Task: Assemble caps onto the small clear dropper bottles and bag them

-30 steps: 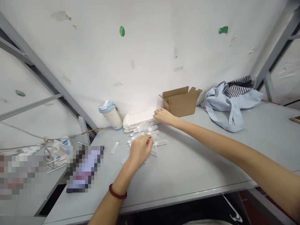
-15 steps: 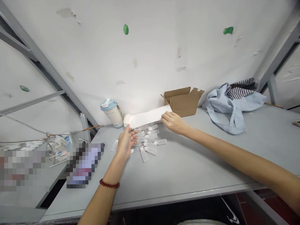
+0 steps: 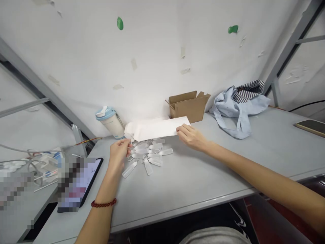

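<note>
My right hand (image 3: 190, 137) grips the right end of a long, flat white paper piece (image 3: 161, 129), thumb and fingers closed on its lower edge. The paper's left end looks bulky and layered, close to the tumbler. At that end my left hand (image 3: 118, 154) has its fingertips pinched together, beside the paper's lower corner; what lies between them is too small to make out. Beneath the paper, several small translucent plastic tubes with thin loops (image 3: 153, 161) lie in a loose cluster on the grey table (image 3: 182, 183). The paper hides some of them.
A blue-lidded tumbler (image 3: 111, 123) and an open cardboard box (image 3: 190, 107) stand against the wall. To the right are a light blue cloth bag (image 3: 232, 108) and a phone (image 3: 313, 126). A partly blurred tablet-like device (image 3: 87, 181) lies left; cables (image 3: 30, 161) tangle beyond.
The white paper has tipped so more of its face shows. My left hand has shifted left along it, its spread fingers now pinched. My right hand keeps its hold. The view has turned rightward.
</note>
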Action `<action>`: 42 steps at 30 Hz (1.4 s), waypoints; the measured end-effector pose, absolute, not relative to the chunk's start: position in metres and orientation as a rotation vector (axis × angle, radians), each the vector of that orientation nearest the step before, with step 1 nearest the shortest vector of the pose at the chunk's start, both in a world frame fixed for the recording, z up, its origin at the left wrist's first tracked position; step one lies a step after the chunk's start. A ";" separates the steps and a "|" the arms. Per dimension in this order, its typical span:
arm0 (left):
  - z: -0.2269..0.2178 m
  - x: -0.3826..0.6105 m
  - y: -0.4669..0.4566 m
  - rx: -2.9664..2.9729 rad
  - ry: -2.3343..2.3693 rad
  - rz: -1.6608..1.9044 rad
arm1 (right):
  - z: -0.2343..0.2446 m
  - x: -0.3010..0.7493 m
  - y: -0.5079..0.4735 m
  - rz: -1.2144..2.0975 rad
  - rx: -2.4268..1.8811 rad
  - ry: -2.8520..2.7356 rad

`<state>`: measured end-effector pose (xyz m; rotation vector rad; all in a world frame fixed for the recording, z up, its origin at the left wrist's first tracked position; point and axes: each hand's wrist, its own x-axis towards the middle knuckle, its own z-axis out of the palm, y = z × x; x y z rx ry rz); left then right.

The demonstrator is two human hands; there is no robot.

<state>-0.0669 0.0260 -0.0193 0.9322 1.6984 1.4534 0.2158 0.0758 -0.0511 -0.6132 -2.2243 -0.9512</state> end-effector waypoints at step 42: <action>-0.042 -0.010 0.011 1.402 1.482 1.009 | -0.055 0.190 0.037 -0.327 -0.699 -2.569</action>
